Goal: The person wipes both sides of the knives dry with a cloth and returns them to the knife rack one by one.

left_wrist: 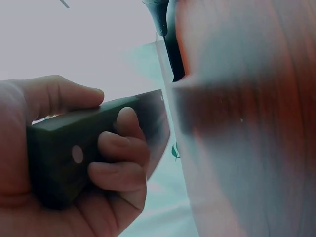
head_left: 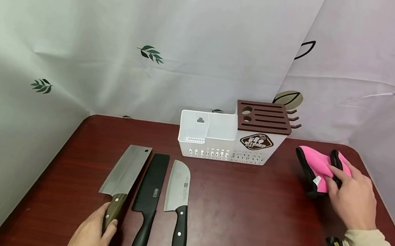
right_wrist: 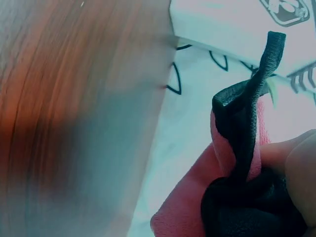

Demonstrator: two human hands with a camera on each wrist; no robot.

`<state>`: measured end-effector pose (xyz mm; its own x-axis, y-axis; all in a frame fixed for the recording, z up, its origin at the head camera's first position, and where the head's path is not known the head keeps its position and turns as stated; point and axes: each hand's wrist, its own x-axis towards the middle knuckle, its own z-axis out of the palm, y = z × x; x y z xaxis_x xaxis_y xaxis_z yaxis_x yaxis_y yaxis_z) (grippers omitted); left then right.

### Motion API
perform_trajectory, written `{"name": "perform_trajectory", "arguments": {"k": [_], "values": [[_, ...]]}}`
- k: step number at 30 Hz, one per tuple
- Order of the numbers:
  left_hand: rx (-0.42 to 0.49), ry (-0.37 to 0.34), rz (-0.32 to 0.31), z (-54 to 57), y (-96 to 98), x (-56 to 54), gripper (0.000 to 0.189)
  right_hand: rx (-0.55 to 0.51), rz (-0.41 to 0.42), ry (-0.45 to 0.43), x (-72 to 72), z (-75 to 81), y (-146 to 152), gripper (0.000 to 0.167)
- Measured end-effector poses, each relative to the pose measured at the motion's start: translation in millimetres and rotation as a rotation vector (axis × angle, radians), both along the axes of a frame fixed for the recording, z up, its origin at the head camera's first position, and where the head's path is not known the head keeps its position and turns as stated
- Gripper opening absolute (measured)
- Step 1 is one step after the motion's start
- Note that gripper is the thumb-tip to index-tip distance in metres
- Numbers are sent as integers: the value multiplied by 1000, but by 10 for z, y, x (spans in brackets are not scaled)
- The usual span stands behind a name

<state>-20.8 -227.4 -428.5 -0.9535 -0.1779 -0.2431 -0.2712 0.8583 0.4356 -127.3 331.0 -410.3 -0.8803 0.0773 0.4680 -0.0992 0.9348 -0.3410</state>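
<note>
My left hand [head_left: 90, 233] grips the wooden handle of a cleaver [head_left: 127, 170] at the table's left side. In the left wrist view its fingers curl round the riveted handle [left_wrist: 64, 148], thumb along the top. Beside the cleaver lie a black knife [head_left: 150, 193] and a steel knife with a black handle [head_left: 179, 185]. Over at the right, my right hand [head_left: 354, 201] pinches a folded pink cloth with black edging [head_left: 314, 162]. The right wrist view shows the bunched cloth [right_wrist: 190, 197] with part of the hand at the frame's right edge.
A white knife holder [head_left: 213, 143] with a brown slotted top [head_left: 265, 117] and side hooks stands at the back of the dark red table [head_left: 252, 219]. Pale curtains [head_left: 214, 21] with leaf prints hang behind and on both sides.
</note>
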Motion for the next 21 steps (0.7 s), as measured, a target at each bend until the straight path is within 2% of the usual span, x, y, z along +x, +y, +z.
{"name": "perform_trajectory", "arguments": {"k": [5, 9, 15, 21], "values": [[-10, 85, -7, 48, 27, 44, 58, -5, 6, 28, 58, 57, -96, 31], [-7, 222, -29, 62, 52, 97, 56, -2, 21, 56, 115, 90, -177, 31], [-16, 459, -107, 61, 148, 124, 55, 27, 60, 75, 193, 119, -309, 31], [0, 577, -196, 67, 202, 98, 60, 32, 89, 89, 250, 163, -426, 34]]}}
